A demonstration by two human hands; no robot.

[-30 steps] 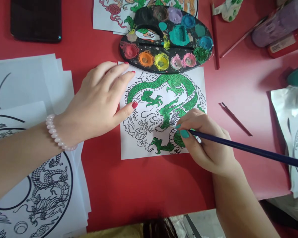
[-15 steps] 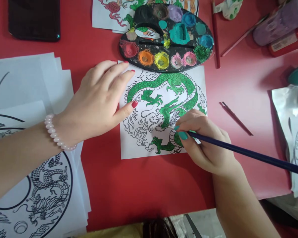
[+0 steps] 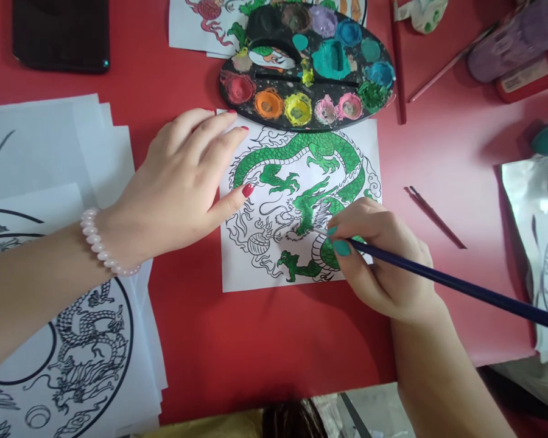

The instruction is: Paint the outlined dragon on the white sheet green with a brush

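Observation:
My right hand (image 3: 383,261) pinches a dark blue paintbrush (image 3: 442,277) near its ferrule, the long handle slanting off to the right. Its tip is at the head of a dragon drawing (image 3: 274,267) on white paper, the dragon's body largely painted green. My left hand (image 3: 187,176) lies flat with fingers spread, the fingertips and thumb on the paper's left edge; a pink bead bracelet (image 3: 98,243) circles the wrist. Touching the paper's top edge is a black oval palette (image 3: 283,125) with wells of many colours, the green one at its right end.
Printed line drawings (image 3: 141,365) lie stacked at left below a dark phone (image 3: 61,33). To the right are a small brush (image 3: 438,218), a dark red brush (image 3: 399,73), paint bottles (image 3: 514,48) and a silvery sheet (image 3: 520,188). Another painted sheet (image 3: 187,33) sits partly under the palette.
My right hand and the brush have shifted slightly right, the tip moving a little away from the dragon's snout. My left hand stays in place.

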